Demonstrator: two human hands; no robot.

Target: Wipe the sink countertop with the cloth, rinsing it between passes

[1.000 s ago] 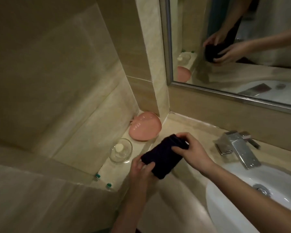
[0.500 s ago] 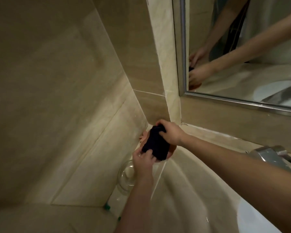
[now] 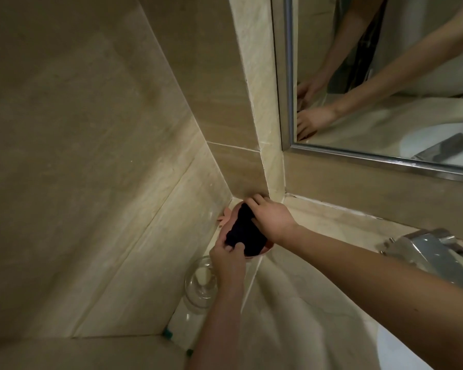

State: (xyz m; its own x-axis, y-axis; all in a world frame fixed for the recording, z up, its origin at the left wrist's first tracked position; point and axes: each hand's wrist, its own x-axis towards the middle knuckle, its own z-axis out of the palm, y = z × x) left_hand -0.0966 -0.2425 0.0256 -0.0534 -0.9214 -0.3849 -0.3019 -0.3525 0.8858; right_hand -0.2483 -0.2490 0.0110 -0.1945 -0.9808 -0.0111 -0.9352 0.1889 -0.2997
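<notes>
Cloth: we see the dark cloth (image 3: 245, 233) bunched over the pink dish (image 3: 229, 217) in the far corner of the table (image 3: 318, 303), held between both of our hands.
Left hand: our left hand (image 3: 226, 259) pinches the cloth's near edge at about 7 o'clock of the cloth, thumb and fingers curled onto the fabric.
Right hand: our right hand (image 3: 271, 216) lies on the cloth's 2 o'clock side, fingers bent over its top edge and gripping it.
Hands together: the two sit close, parted only by the cloth.
Pink dish: only its rim shows around the cloth, with a small tab poking out at 9 o'clock against the wall tile.
Glass bowl: a clear bowl (image 3: 199, 284) stands on the ledge at 6 o'clock of the dish, partly behind our left wrist; something pale lies inside, and we cannot tell what.
Faucet: a chrome faucet (image 3: 428, 249) sits at 3 o'clock of the hands, well apart.
Sink: a sliver of white basin (image 3: 396, 351) shows at the lower right.
Mirror: the mirror (image 3: 385, 76) above reflects both forearms.
</notes>
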